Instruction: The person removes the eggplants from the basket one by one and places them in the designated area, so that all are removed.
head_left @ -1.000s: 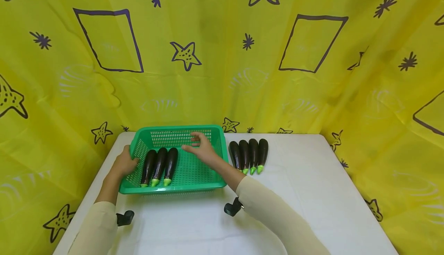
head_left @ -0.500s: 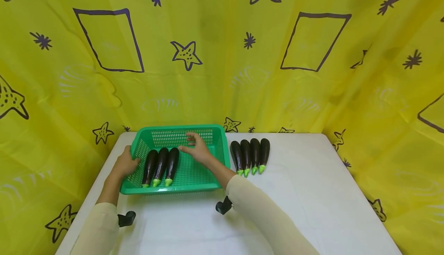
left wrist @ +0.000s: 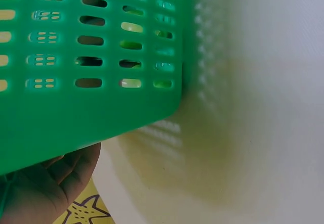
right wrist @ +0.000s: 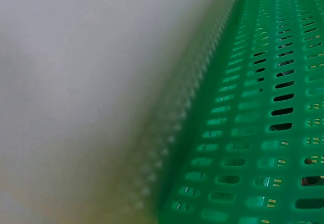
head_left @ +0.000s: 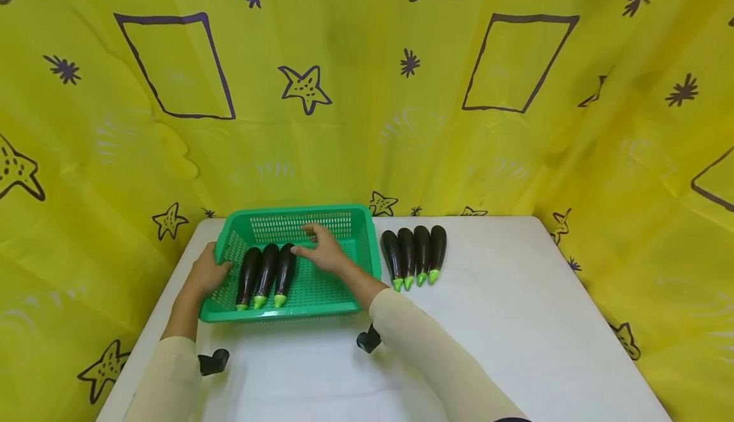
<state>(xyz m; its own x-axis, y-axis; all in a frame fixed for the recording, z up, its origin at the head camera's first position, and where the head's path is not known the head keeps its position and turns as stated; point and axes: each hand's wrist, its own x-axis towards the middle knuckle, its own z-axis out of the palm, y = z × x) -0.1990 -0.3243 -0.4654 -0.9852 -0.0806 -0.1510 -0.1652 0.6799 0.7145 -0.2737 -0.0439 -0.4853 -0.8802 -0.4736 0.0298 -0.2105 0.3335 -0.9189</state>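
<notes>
A green slotted basket [head_left: 287, 311] stands on the white table [head_left: 504, 320] at the left. Three dark eggplants lie side by side in its left half; the rightmost eggplant [head_left: 285, 270] has its far end under the fingertips of my right hand [head_left: 320, 251], which reaches into the basket with fingers extended. My left hand [head_left: 208, 273] grips the basket's left rim. The left wrist view shows that hand [left wrist: 45, 183] under the basket wall [left wrist: 91, 57]. In the right wrist view only the basket wall [right wrist: 253, 133] and the table [right wrist: 91, 82] appear, not the hand.
Several more eggplants [head_left: 414, 255] lie in a row on the table just right of the basket, green stems toward me. A yellow patterned curtain [head_left: 367, 122] closes in the back and both sides. The table's right half holds nothing else.
My right hand has slid left inside the basket, from its middle to the far end of the rightmost eggplant there. The left hand and the basket have stayed in place.
</notes>
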